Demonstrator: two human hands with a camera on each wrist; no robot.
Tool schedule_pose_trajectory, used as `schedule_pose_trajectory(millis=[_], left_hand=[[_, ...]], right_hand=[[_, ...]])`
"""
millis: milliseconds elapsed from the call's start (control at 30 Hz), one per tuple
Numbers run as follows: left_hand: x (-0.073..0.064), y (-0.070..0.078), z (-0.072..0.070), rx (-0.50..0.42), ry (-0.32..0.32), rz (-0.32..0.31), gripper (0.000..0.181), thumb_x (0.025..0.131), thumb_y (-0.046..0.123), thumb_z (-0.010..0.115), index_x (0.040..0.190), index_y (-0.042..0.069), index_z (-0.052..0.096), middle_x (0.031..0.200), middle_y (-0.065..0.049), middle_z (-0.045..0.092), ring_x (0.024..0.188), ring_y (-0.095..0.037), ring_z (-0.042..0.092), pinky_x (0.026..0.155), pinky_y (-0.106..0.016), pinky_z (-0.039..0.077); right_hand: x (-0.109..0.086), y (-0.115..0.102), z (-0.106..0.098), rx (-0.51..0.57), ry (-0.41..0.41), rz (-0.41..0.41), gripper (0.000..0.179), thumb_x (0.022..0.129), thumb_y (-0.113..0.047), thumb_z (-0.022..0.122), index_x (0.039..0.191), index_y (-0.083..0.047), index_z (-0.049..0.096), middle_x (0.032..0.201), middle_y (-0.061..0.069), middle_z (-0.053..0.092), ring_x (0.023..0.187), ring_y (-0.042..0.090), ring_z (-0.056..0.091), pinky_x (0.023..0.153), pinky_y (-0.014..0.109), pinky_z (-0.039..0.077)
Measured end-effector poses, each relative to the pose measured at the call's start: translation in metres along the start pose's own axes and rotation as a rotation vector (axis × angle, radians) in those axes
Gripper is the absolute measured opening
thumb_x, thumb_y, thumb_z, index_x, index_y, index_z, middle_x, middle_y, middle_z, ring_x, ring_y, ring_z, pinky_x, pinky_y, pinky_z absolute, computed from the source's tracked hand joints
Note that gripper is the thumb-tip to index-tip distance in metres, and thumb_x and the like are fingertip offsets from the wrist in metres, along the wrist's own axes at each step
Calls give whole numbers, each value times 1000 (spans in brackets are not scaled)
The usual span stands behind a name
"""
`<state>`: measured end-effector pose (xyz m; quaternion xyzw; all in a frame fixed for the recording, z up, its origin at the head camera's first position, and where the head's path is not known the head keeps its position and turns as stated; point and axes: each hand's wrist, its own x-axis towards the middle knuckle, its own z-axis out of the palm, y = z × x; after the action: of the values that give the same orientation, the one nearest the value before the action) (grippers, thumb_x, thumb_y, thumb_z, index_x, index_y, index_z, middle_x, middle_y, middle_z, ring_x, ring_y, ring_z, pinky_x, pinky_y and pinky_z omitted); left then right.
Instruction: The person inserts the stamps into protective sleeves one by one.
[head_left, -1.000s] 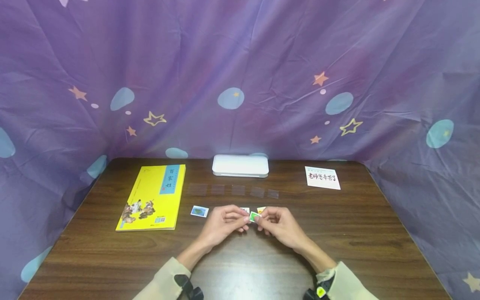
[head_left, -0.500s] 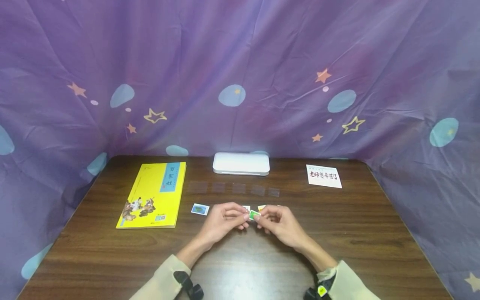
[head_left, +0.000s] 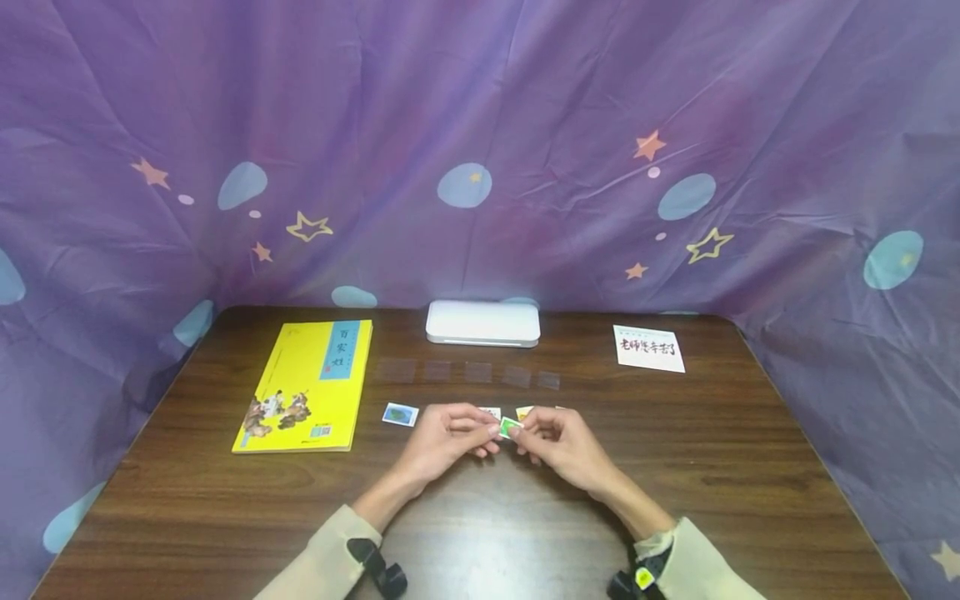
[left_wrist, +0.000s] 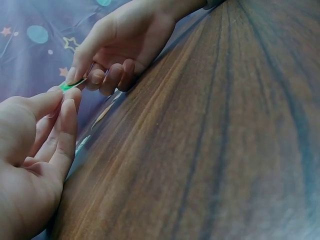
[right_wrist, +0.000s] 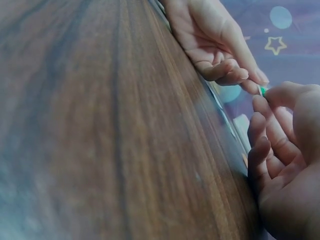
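Just above the table, a small green stamp [head_left: 508, 427] with a white border is pinched between both hands. My left hand [head_left: 450, 437] holds its left edge with thumb and forefinger, and my right hand [head_left: 562, 446] grips the right side. In the left wrist view the stamp [left_wrist: 69, 85] appears nearly edge-on; the right wrist view shows only a sliver of its green. Behind the hands lie a stamp with a dark print [head_left: 491, 412] and a yellow stamp [head_left: 524, 412], both partly covered. A blue stamp [head_left: 401, 414] lies left of the left hand.
Several clear plastic sleeves [head_left: 477, 372] form a row beyond the stamps. A white case [head_left: 483, 323] stands at the table's back edge. On the left is a yellow book [head_left: 303, 387]; a white card with writing [head_left: 648, 348] lies at the back right.
The head view has tilted slightly, so the table sits a little higher in the picture. Both hands keep their hold on the green stamp, with hardly any movement.
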<state>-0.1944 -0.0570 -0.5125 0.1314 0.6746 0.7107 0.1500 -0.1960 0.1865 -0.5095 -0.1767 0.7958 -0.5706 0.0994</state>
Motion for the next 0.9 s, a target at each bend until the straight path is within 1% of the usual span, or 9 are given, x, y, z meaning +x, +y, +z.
schedule_pose_trajectory(millis=[133, 267, 467, 567, 733, 900], left_hand=[[0, 0, 1, 4, 2, -1, 29, 99, 15, 81, 121, -3, 75, 112, -21, 82, 85, -17, 82, 80, -32, 73], [-1, 1, 2, 9, 17, -12, 29, 98, 16, 82, 120, -2, 76, 111, -19, 83, 85, -18, 82, 80, -32, 73], [-2, 1, 3, 1, 25, -11, 28, 98, 13, 81, 120, -2, 75, 111, -20, 82, 84, -17, 81, 78, -31, 73], [-3, 1, 4, -7, 22, 6, 26, 97, 11, 82, 118, -3, 75, 110, -22, 82, 83, -17, 81, 77, -32, 73], [-4, 1, 3, -3, 14, 56, 26, 95, 10, 83, 116, -4, 75, 108, -24, 81, 82, -17, 80, 74, -35, 73], [-4, 0, 2, -8, 9, 85, 27, 95, 9, 83, 117, -5, 75, 108, -25, 81, 82, -17, 80, 73, -35, 73]], right_hand=[[0, -1, 0, 2, 2, 1, 16, 102, -22, 77, 95, -8, 75, 79, 4, 75, 60, 10, 63, 49, 19, 54], [-1, -3, 0, 6, -2, -11, 14, 102, -23, 77, 94, -11, 75, 80, 6, 76, 60, 10, 64, 50, 20, 55], [-2, -2, 1, 28, -4, -34, 16, 103, -21, 76, 94, -8, 74, 80, 6, 75, 59, 9, 63, 48, 22, 57], [-2, -2, 2, 34, 3, -37, 18, 102, -19, 77, 91, -6, 73, 77, 5, 74, 57, 9, 61, 47, 23, 57], [-1, -3, 3, 38, 5, -31, 21, 102, -19, 77, 89, -3, 72, 76, 7, 74, 57, 9, 61, 48, 21, 56], [-2, -3, 3, 65, -6, -8, 18, 102, -19, 76, 98, -2, 75, 84, 11, 76, 60, 10, 63, 52, 22, 58]])
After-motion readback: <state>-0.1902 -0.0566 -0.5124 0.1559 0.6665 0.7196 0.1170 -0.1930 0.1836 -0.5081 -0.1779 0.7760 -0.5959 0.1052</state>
